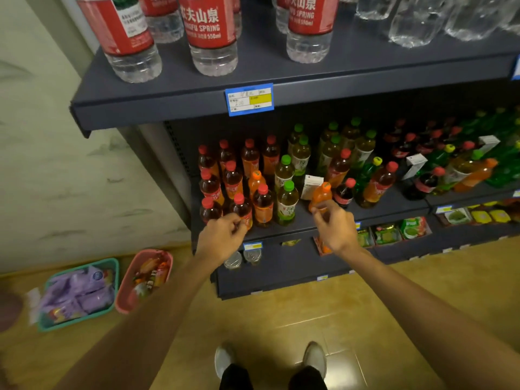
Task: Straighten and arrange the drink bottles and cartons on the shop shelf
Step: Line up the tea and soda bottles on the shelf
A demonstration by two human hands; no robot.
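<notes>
The middle shelf point(374, 213) carries several red-capped tea bottles on the left, green-capped tea bottles point(287, 202) in the middle, and cola, orange and green bottles mixed with white cartons point(312, 187) to the right. My left hand point(222, 237) hovers at the shelf's front edge. Its fingers are loosely curled just in front of the foot of a red-capped tea bottle point(242, 208) and hold nothing. My right hand point(334, 228) pinches the lower part of a tilted orange drink bottle point(320, 195) and hides its base.
The top shelf point(174, 108) holds red-labelled water bottles point(209, 32) and clear bottles. Snack packets point(413, 228) fill the shelf below. On the floor at the left lie a teal basket point(112, 266) and a pink basket point(123, 299) of goods. My shoes point(315, 358) stand on tan tiles.
</notes>
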